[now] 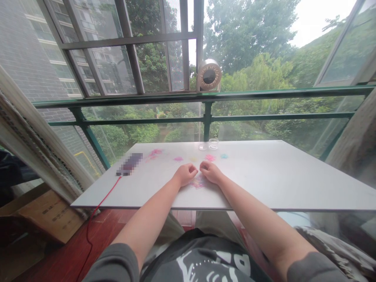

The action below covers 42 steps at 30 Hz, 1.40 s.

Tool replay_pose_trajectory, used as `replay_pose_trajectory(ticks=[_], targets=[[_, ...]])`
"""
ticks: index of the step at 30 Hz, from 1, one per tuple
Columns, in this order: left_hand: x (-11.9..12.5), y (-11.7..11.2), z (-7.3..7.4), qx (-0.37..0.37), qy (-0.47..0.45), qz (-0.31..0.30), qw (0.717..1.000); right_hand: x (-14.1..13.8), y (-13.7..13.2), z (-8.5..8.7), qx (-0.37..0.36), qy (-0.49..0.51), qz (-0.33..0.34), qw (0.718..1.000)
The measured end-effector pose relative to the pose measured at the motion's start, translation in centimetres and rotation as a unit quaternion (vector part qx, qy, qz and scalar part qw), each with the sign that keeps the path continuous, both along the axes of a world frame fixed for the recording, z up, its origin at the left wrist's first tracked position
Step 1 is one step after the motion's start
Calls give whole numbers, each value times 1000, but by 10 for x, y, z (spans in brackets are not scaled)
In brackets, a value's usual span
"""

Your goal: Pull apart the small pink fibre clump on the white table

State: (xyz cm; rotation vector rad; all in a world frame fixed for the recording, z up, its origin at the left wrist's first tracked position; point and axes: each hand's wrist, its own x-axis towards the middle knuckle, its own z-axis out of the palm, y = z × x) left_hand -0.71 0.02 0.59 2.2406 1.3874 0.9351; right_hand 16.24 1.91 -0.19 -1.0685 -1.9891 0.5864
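Note:
My left hand (pixel 187 174) is closed, fingers curled to a pinch, just above the white table (pixel 279 176). Close beside it, a small gap apart, my right hand (pixel 210 172) is also closed in a pinch. Whatever either pinch holds is too small to make out. Beneath and between the hands lies a loose mixed-colour pile of tiny thin pieces (pixel 197 182). Beyond them are separate small piles: purple (pixel 178 159), pale yellow (pixel 193 159), pinkish red (pixel 210 157) and blue (pixel 224 156). A larger pink spread (pixel 155 153) lies farther left.
Clear round containers (pixel 213 145) stand at the table's far edge. On the left lies a blurred-out dark device (pixel 129 163) with a red cable (pixel 108 194) running off the edge. A green railing (pixel 147 122) borders the far side; a cardboard box (pixel 51 213) sits on the floor.

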Motion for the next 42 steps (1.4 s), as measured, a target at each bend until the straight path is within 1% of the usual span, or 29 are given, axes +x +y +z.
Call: replay_pose_trajectory(ticks=[23, 32, 42], targets=[[0, -3, 3, -14, -9, 0, 1000, 1, -4, 4, 3, -13, -17, 1000], [0, -1, 0, 18, -18, 1, 1000, 1, -2, 3, 2, -15, -14, 1000], [-1, 2, -2, 11, -26, 10, 1000, 1, -3, 4, 3, -15, -15, 1000]])
